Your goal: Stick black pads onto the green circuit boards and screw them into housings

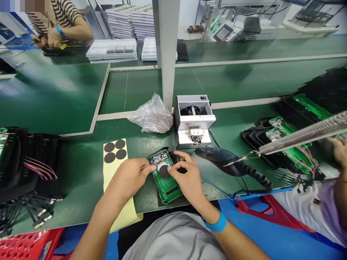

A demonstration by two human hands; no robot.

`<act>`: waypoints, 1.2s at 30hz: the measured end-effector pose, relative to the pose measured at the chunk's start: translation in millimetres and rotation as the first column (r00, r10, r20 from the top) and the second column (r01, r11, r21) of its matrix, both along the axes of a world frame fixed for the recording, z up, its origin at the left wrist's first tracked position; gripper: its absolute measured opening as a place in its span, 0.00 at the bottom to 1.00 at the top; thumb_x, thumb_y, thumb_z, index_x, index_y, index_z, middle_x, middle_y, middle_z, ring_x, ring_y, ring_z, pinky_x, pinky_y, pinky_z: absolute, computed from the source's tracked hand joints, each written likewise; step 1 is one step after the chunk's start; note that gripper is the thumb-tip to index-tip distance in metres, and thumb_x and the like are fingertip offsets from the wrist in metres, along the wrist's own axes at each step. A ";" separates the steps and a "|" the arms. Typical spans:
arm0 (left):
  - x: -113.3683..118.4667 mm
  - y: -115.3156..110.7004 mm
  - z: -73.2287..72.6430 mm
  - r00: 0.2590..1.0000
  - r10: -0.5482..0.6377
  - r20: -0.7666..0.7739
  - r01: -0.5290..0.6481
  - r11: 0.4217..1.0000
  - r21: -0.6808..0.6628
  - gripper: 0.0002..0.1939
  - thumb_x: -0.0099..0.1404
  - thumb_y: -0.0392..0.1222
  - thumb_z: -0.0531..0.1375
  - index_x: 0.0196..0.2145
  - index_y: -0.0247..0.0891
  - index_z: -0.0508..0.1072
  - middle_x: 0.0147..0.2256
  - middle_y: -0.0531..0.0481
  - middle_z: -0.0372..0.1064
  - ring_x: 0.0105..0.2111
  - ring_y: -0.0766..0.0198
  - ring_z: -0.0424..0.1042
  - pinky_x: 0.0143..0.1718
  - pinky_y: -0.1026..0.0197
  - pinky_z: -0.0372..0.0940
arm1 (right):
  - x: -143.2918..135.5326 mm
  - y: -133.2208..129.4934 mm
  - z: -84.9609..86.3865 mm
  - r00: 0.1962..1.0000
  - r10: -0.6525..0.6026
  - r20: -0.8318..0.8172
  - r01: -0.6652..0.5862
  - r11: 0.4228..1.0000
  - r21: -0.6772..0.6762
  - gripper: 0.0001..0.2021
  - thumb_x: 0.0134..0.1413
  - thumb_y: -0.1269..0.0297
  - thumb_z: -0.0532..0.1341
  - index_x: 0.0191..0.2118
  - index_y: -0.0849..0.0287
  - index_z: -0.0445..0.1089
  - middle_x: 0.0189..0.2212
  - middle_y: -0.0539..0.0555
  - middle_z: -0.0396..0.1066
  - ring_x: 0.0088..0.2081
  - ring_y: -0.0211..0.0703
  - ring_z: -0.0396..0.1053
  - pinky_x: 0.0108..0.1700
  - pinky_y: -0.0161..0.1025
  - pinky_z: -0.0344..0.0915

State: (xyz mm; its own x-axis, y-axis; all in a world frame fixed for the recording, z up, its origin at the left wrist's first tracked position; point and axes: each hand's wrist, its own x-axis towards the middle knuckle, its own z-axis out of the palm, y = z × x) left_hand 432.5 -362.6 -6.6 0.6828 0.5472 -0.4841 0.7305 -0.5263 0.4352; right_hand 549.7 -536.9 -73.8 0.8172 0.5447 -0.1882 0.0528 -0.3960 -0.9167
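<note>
A green plastic housing [168, 187] with a circuit board [159, 157] at its far end lies on the bench in front of me. Inside it, a black round foam pad [163, 172] partly covers a white disc. My right hand [189, 177] pinches the pad's edge with bent fingers. On the other side, my left hand [132, 177] has thumb and forefinger together on thin reddish wires at the housing's edge. A yellow backing sheet [115, 173] bearing several black round pads [109, 157] lies left of the housing.
Behind the housing are a grey screw-feeder machine [194, 124] and a clear bag of screws [158, 122]. An electric screwdriver [219, 159] hangs at right on a spring [303, 133]. Stacked black housings [40, 159] stand at left, others [287, 144] at right. Co-workers sit opposite and at right.
</note>
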 end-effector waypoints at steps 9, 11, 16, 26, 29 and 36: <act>-7.7 4.1 -34.5 0.884 0.197 0.425 -0.057 0.946 -0.320 0.25 0.72 0.66 0.58 0.34 0.41 0.78 0.66 0.51 0.74 0.65 0.53 0.74 0.68 0.52 0.67 | -2.2 10.9 -7.5 0.999 -0.031 -0.004 0.031 0.999 -0.022 0.11 0.54 0.62 0.72 0.22 0.52 0.79 0.67 0.39 0.72 0.61 0.53 0.67 0.71 0.59 0.61; -8.4 0.6 -39.2 0.870 0.253 0.423 -0.101 0.932 -0.349 0.25 0.72 0.66 0.59 0.36 0.42 0.80 0.63 0.50 0.76 0.62 0.53 0.76 0.67 0.51 0.67 | -3.7 11.8 -9.4 0.999 -0.037 0.015 0.038 0.999 -0.020 0.12 0.54 0.62 0.72 0.21 0.53 0.78 0.67 0.39 0.72 0.62 0.53 0.67 0.71 0.60 0.62; -9.5 -4.1 -44.7 0.845 0.282 0.453 -0.142 0.937 -0.318 0.24 0.72 0.65 0.58 0.36 0.41 0.80 0.63 0.48 0.77 0.63 0.52 0.75 0.70 0.48 0.65 | -6.3 12.8 -14.7 0.997 -0.041 0.065 0.043 0.999 -0.033 0.13 0.56 0.61 0.71 0.21 0.53 0.76 0.68 0.37 0.71 0.60 0.53 0.69 0.71 0.62 0.62; -9.7 -7.9 -44.4 0.838 0.306 0.453 -0.162 0.931 -0.329 0.24 0.71 0.65 0.59 0.34 0.42 0.79 0.62 0.48 0.77 0.64 0.52 0.74 0.69 0.47 0.64 | -11.3 11.9 -20.1 0.976 -0.031 0.214 0.043 0.998 -0.053 0.15 0.59 0.59 0.69 0.22 0.55 0.74 0.70 0.38 0.69 0.61 0.54 0.69 0.67 0.61 0.64; -9.1 -7.8 -44.3 0.841 0.304 0.448 -0.164 0.931 -0.325 0.24 0.71 0.64 0.59 0.34 0.41 0.79 0.62 0.47 0.77 0.64 0.52 0.75 0.69 0.48 0.65 | -10.3 11.3 -19.8 0.982 -0.030 0.186 0.039 0.998 -0.046 0.14 0.59 0.59 0.69 0.23 0.54 0.76 0.70 0.37 0.69 0.60 0.53 0.70 0.67 0.61 0.65; -7.4 -7.4 -43.7 0.839 0.298 0.455 -0.168 0.938 -0.305 0.24 0.72 0.63 0.58 0.33 0.40 0.77 0.62 0.45 0.77 0.63 0.52 0.75 0.69 0.47 0.66 | -9.2 11.5 -19.0 0.987 -0.049 0.152 0.055 0.998 -0.035 0.15 0.58 0.59 0.70 0.22 0.55 0.76 0.69 0.41 0.70 0.56 0.52 0.72 0.66 0.60 0.64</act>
